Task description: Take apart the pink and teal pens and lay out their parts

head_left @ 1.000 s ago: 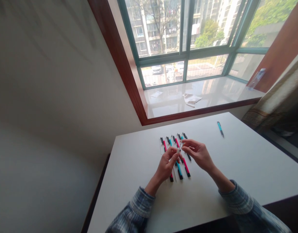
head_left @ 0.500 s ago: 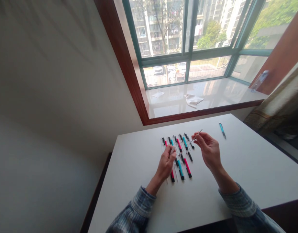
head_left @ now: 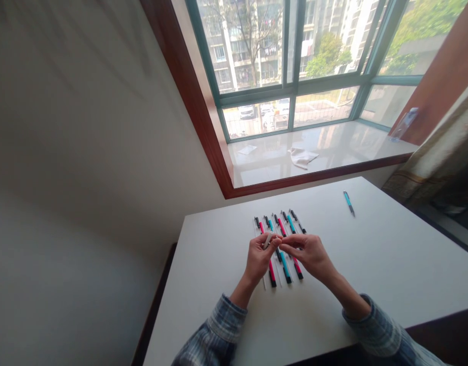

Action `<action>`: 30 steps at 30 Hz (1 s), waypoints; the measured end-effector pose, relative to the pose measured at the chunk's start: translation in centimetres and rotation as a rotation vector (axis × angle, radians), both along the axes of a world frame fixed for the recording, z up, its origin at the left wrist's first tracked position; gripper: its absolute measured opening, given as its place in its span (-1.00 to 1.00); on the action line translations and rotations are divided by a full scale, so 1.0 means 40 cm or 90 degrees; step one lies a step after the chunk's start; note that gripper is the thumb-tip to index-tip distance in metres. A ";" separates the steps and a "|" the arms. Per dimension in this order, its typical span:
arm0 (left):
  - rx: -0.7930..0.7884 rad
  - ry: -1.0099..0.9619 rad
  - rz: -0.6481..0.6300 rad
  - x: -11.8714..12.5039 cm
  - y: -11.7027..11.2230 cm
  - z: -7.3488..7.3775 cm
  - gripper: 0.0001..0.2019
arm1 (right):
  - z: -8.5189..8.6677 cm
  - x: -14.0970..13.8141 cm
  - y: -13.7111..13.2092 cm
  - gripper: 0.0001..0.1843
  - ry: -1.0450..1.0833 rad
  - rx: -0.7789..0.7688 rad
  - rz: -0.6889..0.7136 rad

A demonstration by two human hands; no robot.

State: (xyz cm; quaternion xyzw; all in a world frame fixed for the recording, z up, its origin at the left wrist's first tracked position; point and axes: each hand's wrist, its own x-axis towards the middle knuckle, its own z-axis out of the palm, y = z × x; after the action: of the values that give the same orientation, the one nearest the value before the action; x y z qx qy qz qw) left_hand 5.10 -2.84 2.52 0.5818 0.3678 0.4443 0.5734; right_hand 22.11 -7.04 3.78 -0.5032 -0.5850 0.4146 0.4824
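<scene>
Fingers [head_left: 274,248] of the left hand [head_left: 257,259] are curled closed about a small pale piece [head_left: 268,241], which is held above the pen parts [head_left: 285,266]; fingertips of the right hand [head_left: 312,254] are pressed together in a pinch and met with those of the left; whether anything is gripped in that pinch cannot be told (the spot is too small and partly covered).

Pink, turquoise and black pen parts are laid out in two rows on the white table [head_left: 211,269], beneath and around the hands; several thin pale rods [head_left: 279,277] are set alongside the barrels; the middle of the layout is hidden by the hands.

One turquoise pen [head_left: 348,203] is placed well apart, towards the far right corner; on the window sill [head_left: 264,170], a white cloth [head_left: 302,157] and a clear bottle [head_left: 404,124] are noted.
</scene>
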 end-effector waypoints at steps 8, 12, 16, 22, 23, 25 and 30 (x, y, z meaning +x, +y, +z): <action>0.024 0.002 0.069 0.002 0.000 0.001 -0.68 | -0.040 -0.020 0.004 -0.63 0.038 -0.018 -0.042; 0.034 -0.006 0.062 0.003 0.001 0.009 -0.67 | -0.032 -0.017 -0.001 -0.57 0.066 -0.021 -0.043; 0.000 -0.029 0.099 0.001 0.004 0.009 -0.62 | -0.027 -0.004 -0.022 -0.75 -0.009 0.033 -0.021; -0.130 -0.089 0.125 -0.002 0.006 0.002 -0.58 | -0.051 0.022 -0.068 -0.80 -0.113 0.128 0.024; -0.139 -0.100 0.122 -0.001 0.005 0.003 -0.58 | -0.052 0.025 -0.073 -0.80 -0.116 0.146 0.031; -0.155 -0.118 0.112 0.001 0.004 0.005 -0.58 | -0.047 0.030 -0.081 -0.81 -0.123 0.185 0.037; -0.188 -0.166 0.100 0.000 0.006 0.006 -0.59 | -0.016 0.039 -0.098 -0.81 -0.172 0.296 0.032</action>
State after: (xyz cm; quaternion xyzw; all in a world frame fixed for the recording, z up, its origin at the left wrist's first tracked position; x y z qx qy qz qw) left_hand 5.12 -2.60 2.76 0.3982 0.3960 0.5005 0.6589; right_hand 23.65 -10.97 3.15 -0.4148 -0.7360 0.2102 0.4920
